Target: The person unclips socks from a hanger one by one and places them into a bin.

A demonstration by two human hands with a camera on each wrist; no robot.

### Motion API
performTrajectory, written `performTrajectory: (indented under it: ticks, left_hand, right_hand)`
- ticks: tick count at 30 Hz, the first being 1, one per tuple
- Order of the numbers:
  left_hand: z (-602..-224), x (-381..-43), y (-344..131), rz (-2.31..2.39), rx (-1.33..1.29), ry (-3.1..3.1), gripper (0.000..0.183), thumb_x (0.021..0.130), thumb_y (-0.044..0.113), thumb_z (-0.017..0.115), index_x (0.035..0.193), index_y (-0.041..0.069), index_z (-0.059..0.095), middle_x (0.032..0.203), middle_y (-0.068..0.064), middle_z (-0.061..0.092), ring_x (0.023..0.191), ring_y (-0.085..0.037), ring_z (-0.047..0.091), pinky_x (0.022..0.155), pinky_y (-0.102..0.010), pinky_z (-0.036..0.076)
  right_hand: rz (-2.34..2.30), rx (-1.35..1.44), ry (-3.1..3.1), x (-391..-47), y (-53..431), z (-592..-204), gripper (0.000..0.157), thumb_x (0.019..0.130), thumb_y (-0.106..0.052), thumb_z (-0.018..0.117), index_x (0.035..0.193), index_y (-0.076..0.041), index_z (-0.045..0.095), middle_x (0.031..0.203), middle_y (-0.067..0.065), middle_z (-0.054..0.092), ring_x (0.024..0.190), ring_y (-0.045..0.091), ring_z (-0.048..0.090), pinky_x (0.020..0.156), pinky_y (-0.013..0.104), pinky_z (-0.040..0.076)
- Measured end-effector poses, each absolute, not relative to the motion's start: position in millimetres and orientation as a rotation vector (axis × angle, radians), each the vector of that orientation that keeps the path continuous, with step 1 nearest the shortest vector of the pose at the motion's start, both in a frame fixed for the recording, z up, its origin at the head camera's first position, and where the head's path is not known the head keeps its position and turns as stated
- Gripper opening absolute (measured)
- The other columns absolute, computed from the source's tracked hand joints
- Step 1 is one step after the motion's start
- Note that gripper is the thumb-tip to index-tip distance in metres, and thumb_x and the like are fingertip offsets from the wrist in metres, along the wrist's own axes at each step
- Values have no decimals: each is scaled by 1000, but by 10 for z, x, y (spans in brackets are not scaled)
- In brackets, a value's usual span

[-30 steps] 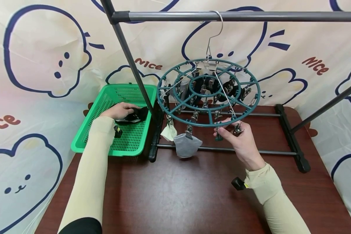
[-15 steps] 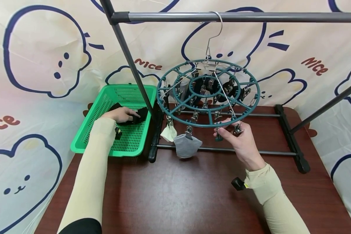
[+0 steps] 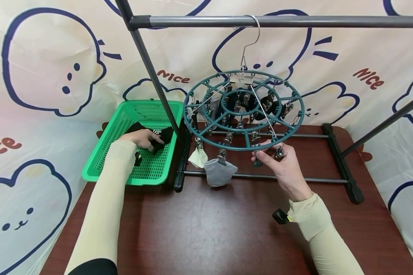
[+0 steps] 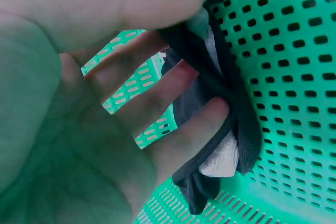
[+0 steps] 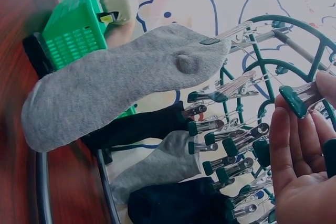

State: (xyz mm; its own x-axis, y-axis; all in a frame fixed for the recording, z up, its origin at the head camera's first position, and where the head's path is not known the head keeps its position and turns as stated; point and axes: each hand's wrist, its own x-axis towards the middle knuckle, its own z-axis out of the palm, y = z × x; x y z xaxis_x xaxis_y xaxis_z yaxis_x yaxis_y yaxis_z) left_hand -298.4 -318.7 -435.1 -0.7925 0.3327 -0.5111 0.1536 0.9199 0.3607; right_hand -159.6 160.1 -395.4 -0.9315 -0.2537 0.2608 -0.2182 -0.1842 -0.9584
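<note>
In the head view my left hand [image 3: 142, 138] is down inside the green basket [image 3: 155, 170]. Its thumb and fingertips hold a black sock [image 4: 247, 129] with white patches, bunched up near the perforated wall. On the right, a round green clip hanger [image 3: 241, 148] hangs at about chest level. My right hand [image 3: 286, 164] is at its front rim, thumb and fingers pinching a metal clip [image 5: 296, 100] with green tips. A grey sock [image 5: 121, 82] hangs from a clip to the left of that hand, beside a pale yellowish sock [image 3: 198, 157].
A metal rack [image 3: 296, 21] carries the hanger by its hook, and its left post [image 3: 150, 68] rises between basket and hanger. Further dark socks [image 5: 178, 200] and another grey sock [image 5: 157, 166] hang from clips behind. The brown table [image 3: 206, 229] extends in front.
My left hand has shifted slightly within the basket, its fingers curling down onto the black sock, whose pale patch is now mostly covered in the head view. The right hand stays at the same clip.
</note>
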Motion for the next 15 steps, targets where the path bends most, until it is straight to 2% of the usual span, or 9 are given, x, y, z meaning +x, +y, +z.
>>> performTrajectory:
  ticks: [4,8,9,12,15]
  left_hand:
    - [-4351,-2972,-3175,400,367,2488,55,90,-8,56,139,14,67,159,-22,44,148,-49,34,78,-38,43]
    - [-4350,-2983,-3151,390,364,2519,61,89,-13,44,136,15,70,157,-22,47,146,-49,39,77,-38,44]
    - [-4346,-2982,-3146,390,358,2520,61,89,-13,42,136,15,70,157,-22,47,146,-49,38,79,-39,44]
    - [-4339,-2978,-3128,389,328,2519,57,94,-10,40,134,15,71,158,-22,46,147,-50,36,97,-46,48]
    - [-4345,-2975,-3121,396,315,2512,50,99,-5,39,130,13,74,159,-22,44,150,-49,32,114,-56,40]
  right_hand:
    - [-2330,-562,1981,-1595,1618,-3963,13,100,1,64,108,-6,72,94,4,76,85,13,74,84,29,61]
    - [-2324,-565,1966,-1603,1630,-3975,12,100,-1,65,109,-5,72,94,2,76,85,12,74,84,28,60]
    - [-2321,-567,1971,-1603,1628,-3977,11,100,-1,65,109,-5,72,94,2,76,85,12,74,84,28,60]
    - [-2315,-580,1976,-1603,1622,-3975,11,100,-1,65,109,-4,71,94,3,76,85,13,74,86,28,60]
    - [-2321,-589,1975,-1603,1622,-3976,12,100,0,64,110,-3,71,94,4,76,86,13,74,87,28,59]
